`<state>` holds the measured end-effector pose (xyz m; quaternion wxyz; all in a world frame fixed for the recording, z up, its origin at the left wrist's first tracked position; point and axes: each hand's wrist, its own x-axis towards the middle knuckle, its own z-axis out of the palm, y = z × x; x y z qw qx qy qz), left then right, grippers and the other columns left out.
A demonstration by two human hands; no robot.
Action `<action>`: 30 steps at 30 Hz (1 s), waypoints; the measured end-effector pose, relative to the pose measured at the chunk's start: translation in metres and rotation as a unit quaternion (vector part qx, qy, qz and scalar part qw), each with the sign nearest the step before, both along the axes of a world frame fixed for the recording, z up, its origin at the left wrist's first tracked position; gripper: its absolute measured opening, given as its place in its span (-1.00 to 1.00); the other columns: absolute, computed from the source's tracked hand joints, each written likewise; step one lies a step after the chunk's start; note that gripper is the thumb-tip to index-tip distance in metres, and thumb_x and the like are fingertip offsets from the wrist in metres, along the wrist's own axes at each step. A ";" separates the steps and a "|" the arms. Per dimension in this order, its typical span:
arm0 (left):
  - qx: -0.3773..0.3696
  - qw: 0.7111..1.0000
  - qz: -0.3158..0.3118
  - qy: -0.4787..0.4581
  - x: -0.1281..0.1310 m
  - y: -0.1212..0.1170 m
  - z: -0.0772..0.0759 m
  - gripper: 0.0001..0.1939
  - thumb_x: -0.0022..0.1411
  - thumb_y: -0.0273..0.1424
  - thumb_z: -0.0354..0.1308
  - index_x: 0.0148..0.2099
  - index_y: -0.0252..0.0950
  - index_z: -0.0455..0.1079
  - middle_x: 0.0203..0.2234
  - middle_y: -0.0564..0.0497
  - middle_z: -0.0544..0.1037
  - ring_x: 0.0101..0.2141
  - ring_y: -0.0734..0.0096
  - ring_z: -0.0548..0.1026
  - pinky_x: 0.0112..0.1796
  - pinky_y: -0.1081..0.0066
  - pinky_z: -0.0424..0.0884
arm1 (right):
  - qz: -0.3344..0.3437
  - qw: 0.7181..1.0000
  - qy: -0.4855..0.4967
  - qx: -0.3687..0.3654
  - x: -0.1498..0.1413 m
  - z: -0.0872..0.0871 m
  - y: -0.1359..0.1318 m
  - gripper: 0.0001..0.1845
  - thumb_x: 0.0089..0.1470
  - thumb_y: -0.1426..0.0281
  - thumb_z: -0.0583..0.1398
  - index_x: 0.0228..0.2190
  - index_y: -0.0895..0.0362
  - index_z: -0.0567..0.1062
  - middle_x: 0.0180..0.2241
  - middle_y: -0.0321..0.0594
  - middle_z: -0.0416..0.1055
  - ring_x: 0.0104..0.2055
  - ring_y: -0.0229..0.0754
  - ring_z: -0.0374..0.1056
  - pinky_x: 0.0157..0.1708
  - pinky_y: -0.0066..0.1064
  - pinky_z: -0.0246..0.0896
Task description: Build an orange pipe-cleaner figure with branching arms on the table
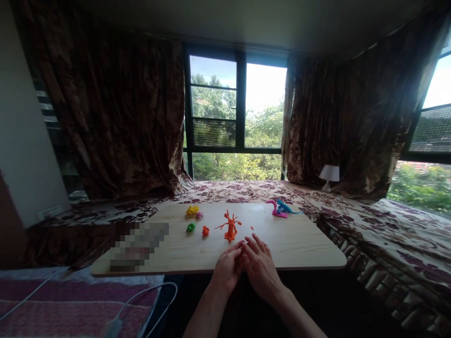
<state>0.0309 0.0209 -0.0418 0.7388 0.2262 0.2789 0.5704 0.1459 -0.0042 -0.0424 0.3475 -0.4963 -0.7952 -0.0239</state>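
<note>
Over the near edge of the table, my left hand [228, 265] and my right hand [260, 265] meet at the fingers. My left fingers are curled in and partly covered by my right hand, whose fingers reach forward, slightly bent. Whatever lies between them is too small or hidden to name. Just beyond stands an orange modelling-clay tree [230, 230] with thin branches and a flared base. A tiny orange clay bit [252, 228] lies to its right. Left of the tree sit an orange clay lump [205, 230] and a green clay lump [190, 227].
Farther back on the wooden table [299, 249] are a yellow clay lump [192, 210], a small pink lump [199, 215], a magenta clay figure [276, 210] and a blue clay figure [284, 207]. A blurred patch [139, 246] covers the table's left. A white lamp [330, 176] stands behind, right.
</note>
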 end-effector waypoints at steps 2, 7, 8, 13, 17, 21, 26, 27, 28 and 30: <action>-0.015 1.000 0.006 -0.014 0.002 0.002 0.001 -0.73 0.03 -0.69 0.02 -0.19 -0.41 0.34 -0.42 -0.06 0.51 -0.48 0.50 0.49 -0.48 0.57 0.41 | 0.014 1.000 0.005 0.004 -0.002 0.002 -0.002 -0.55 0.12 0.41 -0.06 0.06 0.05 0.21 0.15 -0.21 0.05 0.21 -0.08 -0.17 0.12 -0.11 -0.20; -0.082 0.987 -0.016 -0.135 -0.001 0.006 0.003 -0.88 0.11 -0.60 -0.03 -0.28 -0.44 0.30 -0.38 -0.13 0.49 -0.32 0.39 0.50 -0.31 0.46 0.45 | 0.039 0.997 0.059 0.013 0.000 0.003 0.000 -0.56 0.07 0.40 0.02 0.03 0.05 0.26 0.10 -0.17 0.13 0.16 -0.09 -0.05 0.09 -0.18 -0.07; -0.079 0.985 -0.024 -0.149 -0.002 0.007 0.003 -0.88 0.13 -0.57 -0.04 -0.28 -0.44 0.30 -0.36 -0.15 0.48 -0.29 0.34 0.49 -0.29 0.41 0.45 | 0.040 0.996 0.076 0.018 0.001 0.002 0.000 -0.59 0.05 0.40 0.05 -0.02 0.03 0.31 0.08 -0.19 0.16 0.15 -0.09 -0.03 0.08 -0.18 -0.06; -0.055 0.990 -0.020 -0.131 -0.005 0.003 0.004 -0.85 0.16 -0.49 -0.06 -0.24 -0.45 0.28 -0.32 -0.21 0.46 -0.26 0.26 0.48 -0.36 0.40 0.45 | 0.087 0.991 0.100 0.024 0.006 0.003 0.001 -0.80 -0.02 0.43 0.14 -0.32 -0.05 0.49 -0.07 -0.29 0.29 0.12 -0.10 0.01 0.05 -0.19 -0.03; -0.033 0.989 -0.060 -0.130 -0.003 -0.003 0.011 -0.85 0.17 -0.43 -0.02 -0.26 -0.43 0.29 -0.41 -0.11 0.47 -0.44 0.45 0.48 -0.40 0.46 0.43 | 0.101 0.988 0.112 0.015 0.002 0.008 0.001 -0.82 -0.06 0.45 0.18 -0.37 -0.04 0.49 -0.16 -0.29 0.34 0.05 -0.10 0.08 0.01 -0.20 0.01; -0.013 0.992 -0.085 -0.097 -0.005 -0.011 0.011 -0.82 0.14 -0.42 0.03 -0.22 -0.43 0.31 -0.38 -0.11 0.48 -0.39 0.42 0.49 -0.36 0.46 0.43 | 0.085 0.987 0.133 0.026 0.001 0.016 -0.002 -0.87 -0.04 0.46 0.18 -0.40 0.00 0.48 -0.20 -0.26 0.34 -0.02 -0.12 0.14 -0.05 -0.24 0.06; 0.017 1.000 -0.021 -0.005 -0.020 -0.023 0.005 -0.83 0.06 -0.50 0.12 -0.24 -0.42 0.36 -0.38 -0.11 0.51 -0.35 0.35 0.49 -0.30 0.35 0.45 | 0.099 0.985 0.133 0.053 -0.002 0.035 -0.006 -0.87 -0.01 0.46 0.16 -0.36 0.01 0.46 -0.15 -0.25 0.31 0.00 -0.13 0.11 -0.03 -0.24 0.04; 0.028 1.000 -0.009 0.001 -0.024 -0.024 0.006 -0.84 0.06 -0.50 0.13 -0.25 -0.41 0.36 -0.39 -0.10 0.51 -0.36 0.36 0.49 -0.30 0.35 0.45 | 0.110 0.984 0.126 0.056 -0.005 0.039 -0.006 -0.87 -0.01 0.47 0.17 -0.37 0.01 0.46 -0.15 -0.25 0.31 0.00 -0.14 0.11 -0.02 -0.24 0.03; 0.034 0.999 0.003 0.003 -0.028 -0.025 0.007 -0.85 0.05 -0.50 0.14 -0.26 -0.41 0.37 -0.40 -0.09 0.51 -0.38 0.37 0.49 -0.31 0.36 0.45 | 0.120 0.984 0.120 0.058 -0.008 0.044 -0.005 -0.87 -0.01 0.47 0.17 -0.37 0.01 0.46 -0.15 -0.26 0.31 0.00 -0.14 0.11 -0.01 -0.25 0.02; 0.037 0.999 0.023 0.001 -0.037 -0.026 0.011 -0.84 0.04 -0.50 0.15 -0.26 -0.40 0.38 -0.41 -0.08 0.52 -0.39 0.38 0.49 -0.33 0.38 0.45 | 0.137 0.983 0.108 0.061 -0.017 0.052 -0.004 -0.87 0.00 0.46 0.17 -0.36 0.00 0.46 -0.16 -0.27 0.31 -0.01 -0.15 0.11 -0.02 -0.25 0.03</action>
